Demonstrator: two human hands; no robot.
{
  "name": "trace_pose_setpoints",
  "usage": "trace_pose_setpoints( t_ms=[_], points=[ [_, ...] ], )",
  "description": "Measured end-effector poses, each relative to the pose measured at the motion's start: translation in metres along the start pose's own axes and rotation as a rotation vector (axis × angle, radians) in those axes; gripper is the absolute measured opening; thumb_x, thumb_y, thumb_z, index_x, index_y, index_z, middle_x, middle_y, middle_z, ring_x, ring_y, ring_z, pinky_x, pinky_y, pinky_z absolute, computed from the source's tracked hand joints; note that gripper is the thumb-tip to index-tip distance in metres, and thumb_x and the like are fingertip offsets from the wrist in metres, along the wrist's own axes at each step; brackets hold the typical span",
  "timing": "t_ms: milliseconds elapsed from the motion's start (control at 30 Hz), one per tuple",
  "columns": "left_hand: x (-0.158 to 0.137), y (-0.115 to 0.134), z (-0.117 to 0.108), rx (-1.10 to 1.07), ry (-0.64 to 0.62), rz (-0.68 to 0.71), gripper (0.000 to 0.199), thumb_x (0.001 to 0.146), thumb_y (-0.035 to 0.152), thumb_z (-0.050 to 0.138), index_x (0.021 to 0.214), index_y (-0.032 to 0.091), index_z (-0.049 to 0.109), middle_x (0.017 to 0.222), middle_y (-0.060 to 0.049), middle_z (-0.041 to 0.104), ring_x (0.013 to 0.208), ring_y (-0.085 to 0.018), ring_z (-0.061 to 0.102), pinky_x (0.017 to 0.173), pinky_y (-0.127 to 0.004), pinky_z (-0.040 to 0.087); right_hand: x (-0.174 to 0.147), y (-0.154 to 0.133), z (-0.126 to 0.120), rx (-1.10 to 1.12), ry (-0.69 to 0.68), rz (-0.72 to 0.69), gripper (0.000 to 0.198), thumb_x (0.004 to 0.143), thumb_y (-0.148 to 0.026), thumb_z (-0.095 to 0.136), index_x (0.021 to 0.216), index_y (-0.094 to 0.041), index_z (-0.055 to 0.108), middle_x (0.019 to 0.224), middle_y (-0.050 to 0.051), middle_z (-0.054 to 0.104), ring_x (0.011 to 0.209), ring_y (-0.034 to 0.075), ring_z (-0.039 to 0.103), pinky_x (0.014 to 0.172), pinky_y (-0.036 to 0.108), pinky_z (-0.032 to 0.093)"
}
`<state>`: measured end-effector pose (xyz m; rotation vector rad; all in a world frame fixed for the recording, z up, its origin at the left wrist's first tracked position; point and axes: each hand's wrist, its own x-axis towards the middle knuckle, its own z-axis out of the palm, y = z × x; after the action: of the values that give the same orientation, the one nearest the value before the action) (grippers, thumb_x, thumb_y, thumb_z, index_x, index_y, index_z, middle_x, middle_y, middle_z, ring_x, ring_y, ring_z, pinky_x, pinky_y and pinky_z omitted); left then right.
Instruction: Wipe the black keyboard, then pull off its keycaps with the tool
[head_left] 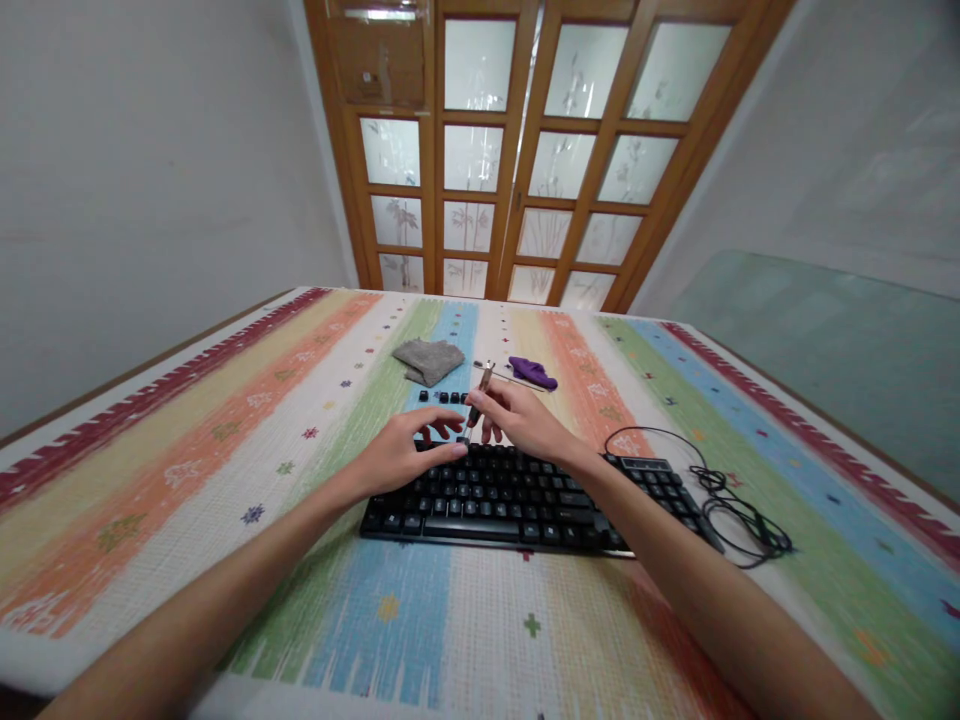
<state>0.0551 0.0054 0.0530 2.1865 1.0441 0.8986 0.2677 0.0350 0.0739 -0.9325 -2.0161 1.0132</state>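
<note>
"Keyboard (472,505) in front of the person, lying flat on that striped tablecloth (480,640)?"

"Yes, black, with its long space bar towards us. The right forearm crosses over it near the number keys."

"What's in the right hand (517,412)?"

"A slim tool (487,375), gripped by the handle between thumb and fingers. It leans a little, and the shaft points down at the keyboard's far edge."

"And the left hand (401,450)?"

"It's over the far left part of the keys, fingers curved, thumb stretched out close to the tool's tip. I can't tell whether it's pinching anything."

"Those little black bits behind the keyboard?"

"Loose keycaps (444,397), set out roughly in a row on the cloth, the last ones right by the right hand."

"And farther back?"

"A crumpled grey cloth (429,360) on the left, a purple cloth (532,373) on the right, and a thin rod (510,377) just on this side of the purple one."

"The cable (750,525)?"

"Looped untidily on the tablecloth, off the keyboard's right end."
</note>
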Motion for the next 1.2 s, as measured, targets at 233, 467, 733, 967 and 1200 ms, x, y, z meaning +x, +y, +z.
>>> trace_pose_setpoints(
  t_ms=[233,467,733,967,1200],
  points=[
    [0.012,0.007,0.009,0.182,-0.094,0.065,0.020,0.087,0.039,0.068,0.084,0.020,0.071,0.081,-0.002,0.073,0.075,-0.017,0.066,0.074,-0.030,0.050,-0.016,-0.003,-0.008,-0.150,0.048,-0.033,0.028,0.099,-0.036,0.047,0.082,-0.016,0.058,0.074,0.003,0.067,0.057,0.012,0.062,0.060,0.025,0.048],
    [0.029,0.001,0.001,0.295,0.012,0.196,0.019,0.093,0.036,0.062,0.093,0.019,0.071,0.085,-0.003,0.071,0.078,-0.017,0.063,0.078,-0.031,0.050,-0.020,0.006,-0.021,-0.135,0.122,0.002,0.026,0.098,-0.035,0.048,0.081,-0.016,0.056,0.074,0.003,0.067,0.054,0.011,0.062,0.055,0.024,0.047],
    [0.079,-0.039,0.014,0.694,-0.024,0.308,0.020,0.095,0.032,0.058,0.098,0.019,0.073,0.099,-0.009,0.064,0.096,-0.024,0.055,0.089,-0.039,0.048,-0.017,0.007,-0.034,-0.063,0.170,0.026,0.027,0.097,-0.039,0.050,0.084,-0.016,0.056,0.077,0.005,0.070,0.050,0.010,0.061,0.047,0.022,0.044],
    [0.105,-0.067,0.028,0.797,-0.078,0.301,0.018,0.092,0.030,0.061,0.093,0.019,0.075,0.103,-0.009,0.062,0.097,-0.025,0.053,0.090,-0.041,0.047,-0.020,0.000,-0.042,-0.028,0.194,0.016,0.036,0.095,-0.050,0.053,0.084,-0.015,0.057,0.076,0.006,0.070,0.050,0.010,0.061,0.044,0.021,0.043],
    [0.107,-0.079,0.030,0.767,-0.112,0.258,0.022,0.094,0.032,0.058,0.095,0.017,0.075,0.108,-0.011,0.060,0.099,-0.026,0.051,0.094,-0.044,0.045,-0.020,-0.003,-0.045,-0.012,0.174,-0.011,0.029,0.096,-0.042,0.052,0.085,-0.015,0.056,0.077,0.005,0.069,0.051,0.009,0.061,0.046,0.020,0.043]
  ],
)
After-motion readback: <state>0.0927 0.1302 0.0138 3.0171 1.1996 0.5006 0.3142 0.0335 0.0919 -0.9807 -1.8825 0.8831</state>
